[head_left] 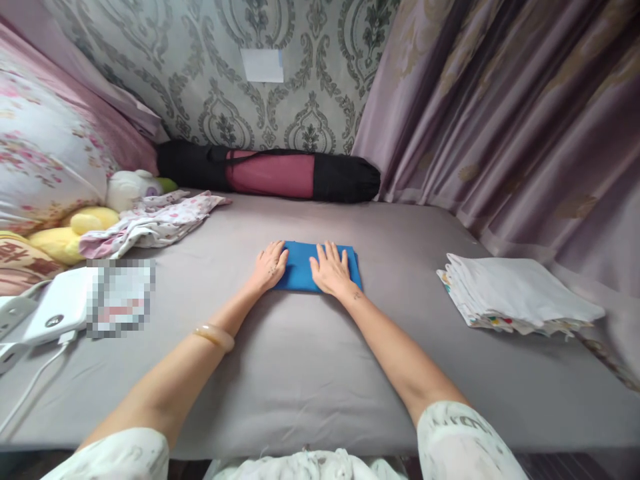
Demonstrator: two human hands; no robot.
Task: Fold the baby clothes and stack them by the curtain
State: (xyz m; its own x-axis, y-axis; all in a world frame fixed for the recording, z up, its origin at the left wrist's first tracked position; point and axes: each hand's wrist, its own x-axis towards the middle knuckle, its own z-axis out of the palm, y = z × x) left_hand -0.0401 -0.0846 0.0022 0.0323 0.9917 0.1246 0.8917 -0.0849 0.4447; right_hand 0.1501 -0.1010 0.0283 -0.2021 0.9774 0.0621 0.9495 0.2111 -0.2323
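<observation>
A folded blue cloth [302, 268] lies flat in the middle of the grey-covered surface [300, 373]. My left hand [271, 265] rests flat at its left edge, fingers stretched forward and the thumb on the cloth. On the right part of the cloth my right hand [331, 268] lies palm down with its fingers spread. Both hands press from above and neither grips it. Part of the cloth is hidden under my palms and fingers.
At the right lies a stack of folded white cloths [520, 293]. A black and dark-red long bag [270, 175] lies along the wall. To the left are a patterned cloth [165, 217], a yellow plush toy [75, 233], and a white device [65, 303] with a cable.
</observation>
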